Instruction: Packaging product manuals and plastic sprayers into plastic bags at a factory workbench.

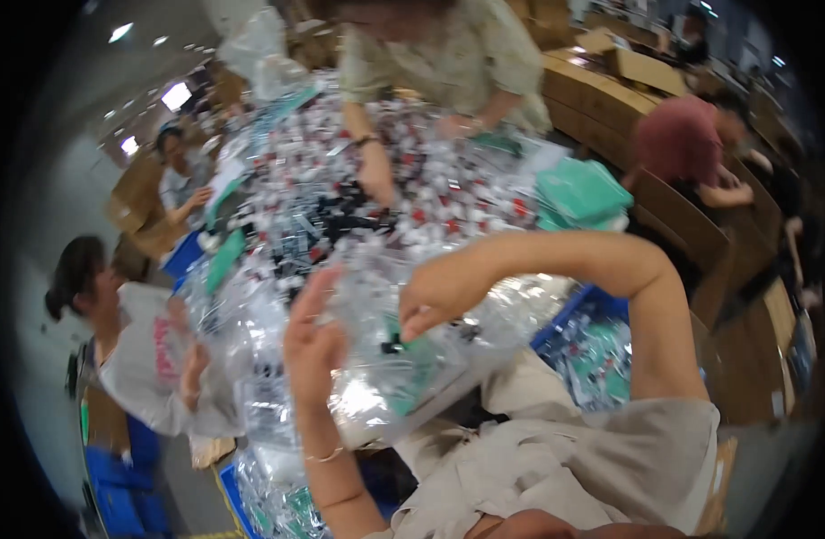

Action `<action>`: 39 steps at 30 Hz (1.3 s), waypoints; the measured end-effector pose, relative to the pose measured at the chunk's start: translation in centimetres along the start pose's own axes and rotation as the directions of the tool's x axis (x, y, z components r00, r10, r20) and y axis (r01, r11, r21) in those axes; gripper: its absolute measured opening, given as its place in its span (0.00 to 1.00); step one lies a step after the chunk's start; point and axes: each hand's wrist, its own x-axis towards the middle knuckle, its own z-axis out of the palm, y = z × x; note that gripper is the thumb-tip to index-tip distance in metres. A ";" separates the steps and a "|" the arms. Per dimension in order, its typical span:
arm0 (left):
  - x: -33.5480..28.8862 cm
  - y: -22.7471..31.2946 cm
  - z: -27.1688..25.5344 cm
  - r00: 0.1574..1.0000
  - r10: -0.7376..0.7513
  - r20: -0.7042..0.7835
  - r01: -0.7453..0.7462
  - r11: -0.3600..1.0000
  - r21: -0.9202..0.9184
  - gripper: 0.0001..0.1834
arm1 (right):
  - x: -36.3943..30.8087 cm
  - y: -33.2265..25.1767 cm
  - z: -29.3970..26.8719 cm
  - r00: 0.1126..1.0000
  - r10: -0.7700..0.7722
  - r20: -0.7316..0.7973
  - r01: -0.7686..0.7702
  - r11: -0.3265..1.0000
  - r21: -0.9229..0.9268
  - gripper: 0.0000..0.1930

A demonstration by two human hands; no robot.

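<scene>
My left hand (315,340) is raised over the near edge of the heaped table, with a finger or two stretched upward and the others bent. I see nothing held in it, though motion blurs it. Across from it, my right hand (444,292) bends down with its fingers pinched together; what they hold, if anything, cannot be made out. Just below those fingertips shows a small black part (392,345), over a clear plastic bag with a green piece (412,377) inside. Clear bags lie around both hands.
A wide heap of small white, red and black parts (295,171) covers the table. Green packets (581,193) lie at the right. Blue bins (545,340) of bagged items flank me. A co-worker (439,54) reaches into the heap opposite; others work left and right, near cardboard boxes (587,94).
</scene>
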 end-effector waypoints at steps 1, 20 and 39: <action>0.0 0.6 -0.8 1.000 0.019 -0.016 -0.021 0.992 -0.127 0.32 | -1.2 -0.7 -0.5 1.000 -0.005 -0.024 0.006 0.999 0.048 0.26; 0.2 6.4 21.0 0.827 0.030 0.561 -0.087 0.993 0.075 0.28 | -23.9 -13.5 3.1 0.608 0.183 -0.773 -0.382 0.920 -0.083 0.04; -1.7 -12.0 11.9 0.772 -0.395 0.498 0.169 0.883 0.439 0.19 | -59.8 -2.7 42.1 -0.139 0.825 0.548 -0.776 -0.435 0.456 0.09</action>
